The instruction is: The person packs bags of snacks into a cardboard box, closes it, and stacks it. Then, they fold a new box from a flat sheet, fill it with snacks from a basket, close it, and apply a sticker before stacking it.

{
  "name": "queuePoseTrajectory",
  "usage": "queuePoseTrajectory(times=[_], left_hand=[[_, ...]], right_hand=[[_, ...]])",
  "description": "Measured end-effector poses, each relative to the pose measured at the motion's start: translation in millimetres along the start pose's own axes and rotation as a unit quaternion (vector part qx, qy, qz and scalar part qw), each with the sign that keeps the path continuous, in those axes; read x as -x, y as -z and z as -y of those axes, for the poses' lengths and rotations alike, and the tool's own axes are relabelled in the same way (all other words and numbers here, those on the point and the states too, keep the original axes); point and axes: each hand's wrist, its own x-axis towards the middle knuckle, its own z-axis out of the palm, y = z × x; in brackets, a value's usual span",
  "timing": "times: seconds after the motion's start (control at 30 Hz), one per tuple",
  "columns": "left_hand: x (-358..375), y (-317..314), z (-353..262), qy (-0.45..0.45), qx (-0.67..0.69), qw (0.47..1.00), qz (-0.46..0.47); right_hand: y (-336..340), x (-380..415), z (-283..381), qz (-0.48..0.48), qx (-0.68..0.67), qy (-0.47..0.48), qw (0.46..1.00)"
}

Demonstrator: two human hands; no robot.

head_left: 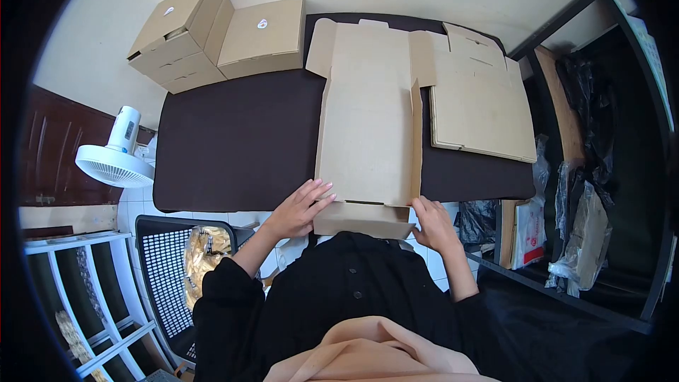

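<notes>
An unfolded cardboard box (368, 120) lies lengthwise on the dark table, its right side wall standing up and its far flaps spread out. The near front panel (364, 219) hangs past the table's front edge, close to my body. At the near left corner, my left hand (300, 209) grips the box edge, its fingers over the inside of the wall. My right hand (433, 223) holds the near right corner, where the side wall meets the front panel. The undersides of both grips are hidden.
Flat cardboard blanks (484, 110) are stacked right of the box. Folded boxes (262, 35) stand at the back left on the dark tabletop (237, 141). A white fan (117, 159) and a black mesh chair (166, 262) are at the left; a metal rack (566, 297) stands right.
</notes>
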Motion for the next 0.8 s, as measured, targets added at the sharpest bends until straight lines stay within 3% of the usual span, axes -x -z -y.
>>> queuePoseTrajectory(times=[0.37, 0.47, 0.53, 0.63, 0.67, 0.73, 0.8], left_hand=[[4, 13, 4, 0.028, 0.049, 0.998, 0.005], [3, 6, 9, 0.012, 0.047, 0.998, -0.049], [2, -2, 11, 0.034, 0.082, 0.989, -0.116], [-3, -12, 10, 0.03, 0.077, 0.982, -0.169], [-3, -16, 6, 0.028, 0.077, 0.982, -0.169], [-1, -23, -1, 0.159, 0.177, 0.952, -0.191], [1, -38, 4, 0.115, 0.139, 0.969, -0.169]], right_hand=[[5, 5, -13, 0.011, -0.011, 0.006, 1.0], [-2, 7, -20, 0.058, -0.058, -0.042, 0.996], [-6, 5, -24, 0.022, -0.149, -0.035, 0.988], [0, 6, -18, 0.004, -0.163, -0.036, 0.986], [-3, 7, -18, 0.003, -0.163, -0.038, 0.986], [-12, 9, -14, -0.035, -0.137, -0.047, 0.989], [-15, 5, -7, -0.022, -0.128, -0.075, 0.989]])
